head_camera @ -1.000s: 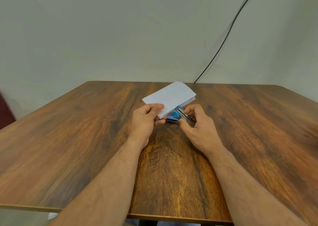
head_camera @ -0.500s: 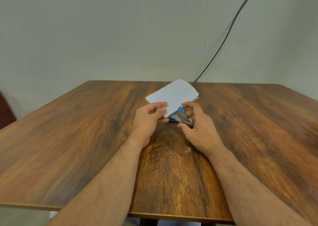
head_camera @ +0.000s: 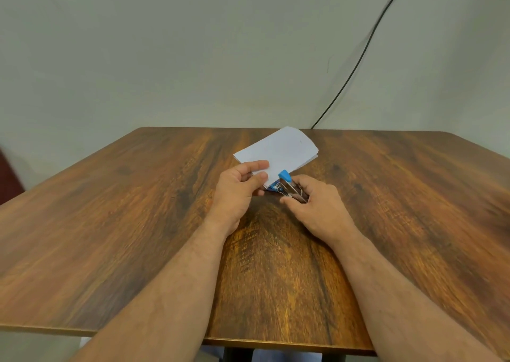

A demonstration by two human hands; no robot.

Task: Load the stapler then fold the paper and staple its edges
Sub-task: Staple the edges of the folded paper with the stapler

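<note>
A folded white paper [head_camera: 281,150] is held tilted above the middle of the wooden table [head_camera: 138,210]. My left hand [head_camera: 237,193] pinches its near left corner between thumb and fingers. My right hand [head_camera: 314,204] grips a small stapler [head_camera: 288,188] with a metal top and blue tip. The stapler's blue nose sits over the paper's near edge, with the blue base under that edge. Part of the stapler is hidden by my right fingers.
A black cable [head_camera: 361,55] runs down the pale wall to the table's far edge. The table's front edge [head_camera: 276,342] lies close below my forearms. A dark red object [head_camera: 8,179] shows at the far left.
The paper has turned slightly and risen a little. My right hand has closed over the stapler and slid its nose onto the paper's near edge.
</note>
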